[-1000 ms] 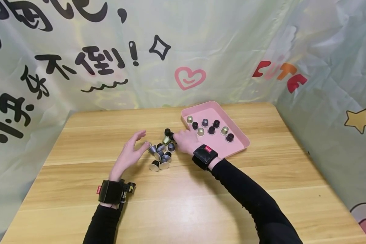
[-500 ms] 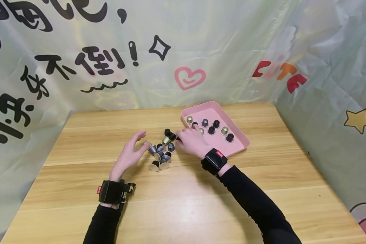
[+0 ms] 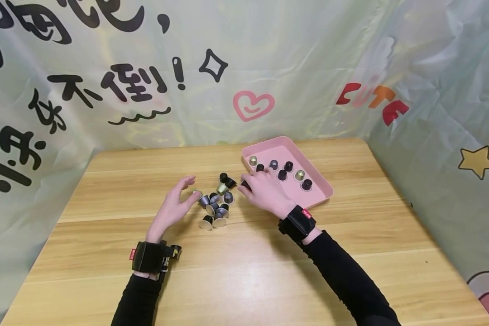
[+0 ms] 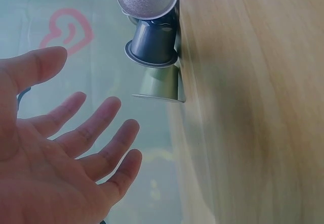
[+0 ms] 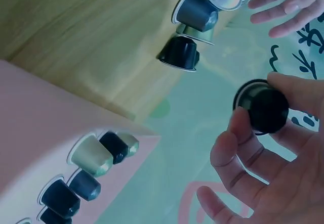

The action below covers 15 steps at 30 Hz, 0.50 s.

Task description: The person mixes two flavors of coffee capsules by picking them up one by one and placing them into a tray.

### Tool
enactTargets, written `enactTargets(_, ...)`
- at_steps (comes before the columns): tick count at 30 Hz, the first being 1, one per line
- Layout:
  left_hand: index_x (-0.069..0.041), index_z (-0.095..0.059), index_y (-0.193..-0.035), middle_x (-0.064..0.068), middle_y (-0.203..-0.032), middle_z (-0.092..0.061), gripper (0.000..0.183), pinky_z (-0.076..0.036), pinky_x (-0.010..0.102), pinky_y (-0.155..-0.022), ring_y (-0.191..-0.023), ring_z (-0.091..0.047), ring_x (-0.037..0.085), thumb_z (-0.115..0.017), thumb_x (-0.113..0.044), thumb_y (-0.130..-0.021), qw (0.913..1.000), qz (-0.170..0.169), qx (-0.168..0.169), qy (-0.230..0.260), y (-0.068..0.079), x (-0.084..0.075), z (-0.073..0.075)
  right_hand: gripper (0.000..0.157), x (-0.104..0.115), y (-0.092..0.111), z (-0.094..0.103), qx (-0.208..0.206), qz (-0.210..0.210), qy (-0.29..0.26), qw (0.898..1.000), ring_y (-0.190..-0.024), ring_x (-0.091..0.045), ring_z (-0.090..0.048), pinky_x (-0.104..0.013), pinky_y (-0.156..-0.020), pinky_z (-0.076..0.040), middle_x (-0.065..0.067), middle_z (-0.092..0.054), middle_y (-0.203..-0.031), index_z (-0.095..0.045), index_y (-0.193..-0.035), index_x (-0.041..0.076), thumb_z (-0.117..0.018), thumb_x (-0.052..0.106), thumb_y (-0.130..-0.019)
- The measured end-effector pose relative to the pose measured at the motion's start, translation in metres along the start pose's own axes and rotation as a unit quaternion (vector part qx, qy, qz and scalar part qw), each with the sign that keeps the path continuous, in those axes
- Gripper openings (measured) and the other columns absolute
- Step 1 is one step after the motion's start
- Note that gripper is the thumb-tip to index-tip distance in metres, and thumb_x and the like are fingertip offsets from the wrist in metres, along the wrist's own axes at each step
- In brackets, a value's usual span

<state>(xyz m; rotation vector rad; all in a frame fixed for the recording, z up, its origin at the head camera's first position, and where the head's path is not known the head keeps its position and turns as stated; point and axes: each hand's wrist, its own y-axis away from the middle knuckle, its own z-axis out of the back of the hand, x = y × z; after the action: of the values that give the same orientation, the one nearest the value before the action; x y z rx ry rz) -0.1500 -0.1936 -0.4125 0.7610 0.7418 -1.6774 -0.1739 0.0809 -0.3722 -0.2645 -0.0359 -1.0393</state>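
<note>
My right hand pinches a black coffee capsule between thumb and fingers, beside the left edge of a pink tray. In the right wrist view the capsule's rounded end faces the camera. Left of the tray lies a loose cluster of capsules: black, pale green and grey-blue ones, some upright and some tipped over. At the cluster's left side, my left hand holds nothing, its fingers spread and relaxed. The left wrist view shows a dark capsule and a pale green capsule apart from those fingers.
Several capsules stand rim-down in the tray, including a gold one and a black one. My right hand hides part of the tray. The wooden table extends to a printed cloth backdrop behind and on the right.
My right hand has drawn back rightward from the cluster, now with a black capsule between its fingers. The left hand has stayed in place.
</note>
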Motion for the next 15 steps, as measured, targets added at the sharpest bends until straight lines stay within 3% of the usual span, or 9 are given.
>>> enactTargets(5, -0.003, -0.036, -0.152, 0.025, -0.155, -0.043, 0.061, -0.028, 0.068, -0.117, -0.142, -0.039, 0.045, -0.060, -0.023, -0.100, 1.0000, 0.003, 0.001, 0.002, 0.000, 0.001, 0.000, 0.024, -0.003, 0.006, 0.007, -0.025, 0.001, -0.013, 1.000, -0.085, -0.022, -0.066, -0.049, -0.094, -0.044, -0.002, -0.069, -0.086, -0.064, -0.099, 0.015, -0.057, 0.038, -0.102)
enactTargets(10, -0.003, -0.036, -0.153, 0.024, -0.155, -0.043, 0.061, -0.028, 0.069, -0.117, -0.143, -0.039, 0.044, -0.060, -0.023, -0.100, 1.0000, 0.007, 0.001, 0.004, 0.001, 0.000, 0.000, 0.029, -0.010, 0.010, 0.016, -0.026, -0.008, -0.027, 0.999, -0.086, -0.023, -0.068, -0.045, -0.089, -0.048, -0.003, -0.069, -0.086, -0.064, -0.115, 0.012, -0.053, 0.037, -0.105)
enactTargets(15, -0.004, -0.036, -0.153, 0.024, -0.155, -0.043, 0.061, -0.027, 0.068, -0.117, -0.143, -0.039, 0.044, -0.060, -0.023, -0.100, 1.0000, 0.006, 0.002, 0.004, 0.001, 0.000, 0.000, 0.028, -0.022, 0.014, 0.023, -0.022, -0.015, -0.057, 0.998, -0.085, -0.022, -0.064, -0.040, -0.080, -0.048, -0.004, -0.066, -0.085, -0.063, -0.104, 0.012, -0.048, 0.034, -0.107)
